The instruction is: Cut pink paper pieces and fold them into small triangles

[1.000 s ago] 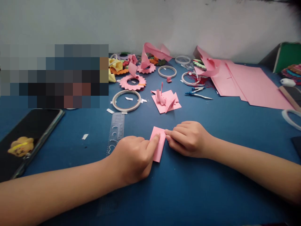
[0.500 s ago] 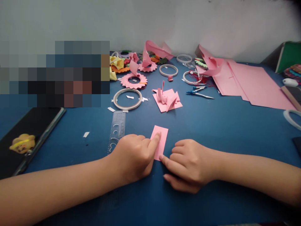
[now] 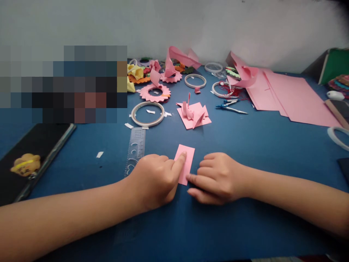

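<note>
A small pink paper rectangle (image 3: 188, 160) lies flat on the blue table (image 3: 169, 233). My left hand (image 3: 156, 180) is closed but for its index finger, which presses the paper down against the table. From the right, the index fingertip of my right hand (image 3: 215, 178) touches the paper's lower right edge. That hand's thumb stands apart from the index finger, with nothing between them, and its other fingers are bent. Just beyond the paper sits a folded pink paper piece (image 3: 194, 115). Partly hidden behind my left hand is a clear plastic ruler (image 3: 137, 142).
Behind are a tape roll (image 3: 133, 120), pink paper rings (image 3: 144, 95), a compass (image 3: 231, 108) and red thread (image 3: 234, 91). Large pink sheets (image 3: 289, 96) lie at the back right. A dark phone-like slab (image 3: 51, 145) with a bear charm (image 3: 25, 164) is on the left.
My right hand has moved slightly up along the paper's right edge, away from its bottom corner. The left hand and the paper stay in place.
</note>
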The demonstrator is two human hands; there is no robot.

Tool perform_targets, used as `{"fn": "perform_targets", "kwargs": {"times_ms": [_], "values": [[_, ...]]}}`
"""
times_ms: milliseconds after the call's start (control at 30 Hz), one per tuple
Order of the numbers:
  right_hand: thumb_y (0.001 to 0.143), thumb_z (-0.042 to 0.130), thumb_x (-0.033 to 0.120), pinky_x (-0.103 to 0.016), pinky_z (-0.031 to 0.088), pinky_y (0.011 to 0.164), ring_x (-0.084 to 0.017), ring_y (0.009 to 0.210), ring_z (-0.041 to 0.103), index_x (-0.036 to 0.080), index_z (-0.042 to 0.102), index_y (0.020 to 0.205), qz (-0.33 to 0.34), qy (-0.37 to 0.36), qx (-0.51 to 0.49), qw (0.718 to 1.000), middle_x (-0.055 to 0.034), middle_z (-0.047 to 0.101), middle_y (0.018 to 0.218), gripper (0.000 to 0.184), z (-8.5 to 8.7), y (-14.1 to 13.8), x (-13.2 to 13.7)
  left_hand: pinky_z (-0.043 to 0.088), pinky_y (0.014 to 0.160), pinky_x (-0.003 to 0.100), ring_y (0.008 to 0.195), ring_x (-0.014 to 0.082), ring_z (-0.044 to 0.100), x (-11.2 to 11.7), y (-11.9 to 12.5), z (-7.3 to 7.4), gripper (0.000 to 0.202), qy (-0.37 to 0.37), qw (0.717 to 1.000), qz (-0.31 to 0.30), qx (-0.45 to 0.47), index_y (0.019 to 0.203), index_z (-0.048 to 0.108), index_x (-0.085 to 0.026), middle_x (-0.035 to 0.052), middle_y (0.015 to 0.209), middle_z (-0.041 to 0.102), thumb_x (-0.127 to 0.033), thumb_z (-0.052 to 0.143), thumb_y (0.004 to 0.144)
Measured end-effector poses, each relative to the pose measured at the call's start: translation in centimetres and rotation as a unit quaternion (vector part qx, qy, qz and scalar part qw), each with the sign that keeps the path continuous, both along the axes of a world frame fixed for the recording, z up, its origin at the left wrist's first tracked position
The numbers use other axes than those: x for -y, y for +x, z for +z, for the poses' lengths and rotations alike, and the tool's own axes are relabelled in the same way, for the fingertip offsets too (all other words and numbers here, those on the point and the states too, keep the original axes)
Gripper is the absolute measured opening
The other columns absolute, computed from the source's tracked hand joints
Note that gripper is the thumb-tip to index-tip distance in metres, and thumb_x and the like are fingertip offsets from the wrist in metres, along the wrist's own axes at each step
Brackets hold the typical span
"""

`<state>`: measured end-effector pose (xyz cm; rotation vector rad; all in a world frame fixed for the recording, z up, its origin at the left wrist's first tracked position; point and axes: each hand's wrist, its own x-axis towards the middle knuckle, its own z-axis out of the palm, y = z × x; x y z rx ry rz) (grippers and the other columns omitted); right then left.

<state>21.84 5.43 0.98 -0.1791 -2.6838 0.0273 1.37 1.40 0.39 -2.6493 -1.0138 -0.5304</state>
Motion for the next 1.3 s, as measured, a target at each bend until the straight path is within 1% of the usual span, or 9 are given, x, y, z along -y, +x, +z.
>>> {"fn": "perform_targets", "kwargs": {"times_ms": [167, 267, 367, 467, 667, 800, 1067, 1167, 1300], "values": [[0.093, 0.042, 0.022, -0.026, 0.03, 0.047, -0.008, 0.042, 0.043, 0.019, 0.046, 0.054, -0.098, 0.001, -0.02, 0.995, 0.0037, 0.049, 0.046, 0.04, -0.2, 0.5, -2.5, 0.036, 0.04, 0.031, 0.043, 0.018, 0.053, 0.4, 0.3, 1.0, 0.03, 0.028, 0.998, 0.04, -0.031, 0.105, 0.062, -0.005, 0.0008, 0.052, 0.057, -0.013, 0.042, 0.084], [0.094, 0.04, 0.023, -0.025, 0.028, 0.047, -0.007, 0.042, 0.041, 0.019, 0.043, 0.056, -0.124, -0.024, -0.015, 0.992, 0.0047, 0.047, 0.046, 0.038, -0.3, 0.6, -2.8, 0.035, 0.041, 0.031, 0.044, 0.0179, 0.052, 0.7, 0.6, 1.5, 0.025, 0.066, 0.992, 0.099, -0.043, 0.081, 0.063, -0.012, 0.0013, 0.051, 0.054, -0.028, 0.046, 0.089], [0.094, 0.04, 0.026, -0.025, 0.029, 0.048, -0.008, 0.044, 0.044, 0.018, 0.053, 0.069, -0.139, -0.032, 0.002, 0.99, 0.005, 0.051, 0.05, 0.029, -0.4, 0.6, -2.6, 0.036, 0.043, 0.031, 0.048, 0.0191, 0.052, 0.6, 0.7, 1.6, 0.042, 0.05, 0.991, 0.119, -0.046, 0.067, 0.056, -0.016, 0.003, 0.054, 0.052, -0.05, 0.045, 0.089], [0.093, 0.042, 0.029, -0.024, 0.03, 0.049, -0.009, 0.046, 0.05, 0.014, 0.059, 0.091, -0.159, -0.037, -0.002, 0.987, 0.0048, 0.055, 0.052, 0.023, -0.5, 0.6, -2.4, 0.04, 0.048, 0.031, 0.055, 0.0204, 0.053, 0.3, 0.6, 1.4, 0.05, 0.01, 0.993, 0.115, -0.035, 0.074, 0.057, -0.014, 0.0045, 0.061, 0.054, -0.062, 0.047, 0.085], [0.094, 0.043, 0.034, -0.024, 0.032, 0.049, -0.011, 0.048, 0.055, 0.008, 0.059, 0.112, -0.172, -0.015, -0.017, 0.985, 0.0015, 0.063, 0.056, 0.035, -0.9, 0.7, -2.4, 0.044, 0.055, 0.033, 0.063, 0.0216, 0.052, 0.1, 0.6, 1.3, 0.051, -0.029, 0.996, 0.083, -0.024, 0.086, 0.06, -0.01, 0.0076, 0.071, 0.057, -0.059, 0.048, 0.086], [0.092, 0.045, 0.029, -0.024, 0.033, 0.05, -0.011, 0.05, 0.057, 0.01, 0.065, 0.102, -0.193, -0.021, -0.025, 0.981, -0.0025, 0.068, 0.063, 0.029, -1.1, 0.6, -2.4, 0.047, 0.058, 0.037, 0.069, 0.0265, 0.056, 0.2, 0.7, 1.6, 0.058, -0.051, 0.991, 0.116, -0.035, 0.089, 0.061, -0.006, 0.0122, 0.076, 0.058, -0.062, 0.048, 0.084], [0.091, 0.047, 0.028, -0.019, 0.034, 0.051, -0.007, 0.047, 0.051, 0.015, 0.066, 0.101, -0.189, -0.146, -0.031, 0.971, 0.0031, 0.061, 0.056, 0.025, -0.7, 0.7, -2.5, 0.052, 0.075, 0.044, 0.094, 0.0329, 0.059, 0.1, 0.7, 1.0, 0.057, -0.068, 0.994, 0.08, 0.029, 0.114, 0.055, -0.001, 0.0196, 0.105, 0.062, -0.049, 0.055, 0.085], [0.091, 0.047, 0.029, -0.021, 0.035, 0.053, -0.009, 0.05, 0.053, 0.014, 0.066, 0.102, -0.192, -0.128, -0.031, 0.973, 0.001, 0.063, 0.059, 0.026, -0.8, 0.6, -2.2, 0.052, 0.076, 0.047, 0.098, 0.0372, 0.059, 0.2, 0.7, 0.9, 0.074, -0.019, 0.994, 0.109, 0.013, 0.125, 0.048, 0.006, 0.0249, 0.112, 0.06, -0.055, 0.055, 0.083], [0.092, 0.045, 0.028, -0.024, 0.037, 0.055, -0.011, 0.054, 0.056, 0.012, 0.066, 0.099, -0.188, -0.094, -0.038, 0.977, -0.0025, 0.065, 0.063, 0.028, -0.9, 0.3, -1.5, 0.052, 0.076, 0.049, 0.103, 0.0407, 0.058, 0.4, 0.6, 0.9, 0.066, -0.01, 0.993, 0.119, -0.016, 0.113, 0.059, 0.005, 0.0281, 0.117, 0.059, -0.054, 0.049, 0.086]]}}
